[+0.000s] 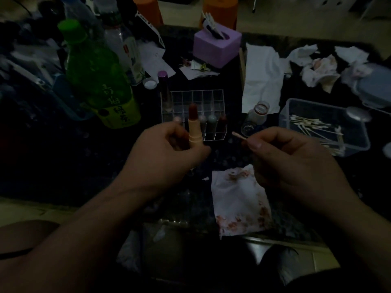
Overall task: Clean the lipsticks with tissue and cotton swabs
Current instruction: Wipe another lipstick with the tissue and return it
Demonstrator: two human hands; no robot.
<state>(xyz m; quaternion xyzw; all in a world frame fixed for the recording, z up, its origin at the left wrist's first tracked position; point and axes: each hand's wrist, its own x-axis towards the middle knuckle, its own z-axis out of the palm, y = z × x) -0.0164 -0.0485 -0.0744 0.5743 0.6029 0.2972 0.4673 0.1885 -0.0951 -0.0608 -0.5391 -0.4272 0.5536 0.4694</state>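
Note:
My left hand (167,153) grips a peach-coloured lipstick (193,127) upright, its dark red bullet extended above my fingers. My right hand (289,157) pinches a cotton swab (238,136) whose tip points left toward the lipstick, a short gap apart from it. A tissue (239,199) stained with red smears lies flat on the dark table below my right hand. Behind the lipstick stands a clear acrylic organizer (190,102) holding several capped lipsticks (211,121) in its front row.
A clear tub of cotton swabs (321,125) sits at the right. Crumpled stained tissues (321,66) lie at the back right, a clean tissue (262,79) beside them. A purple tissue box (215,47), a green bottle (95,77) and a small glass jar (257,117) stand nearby.

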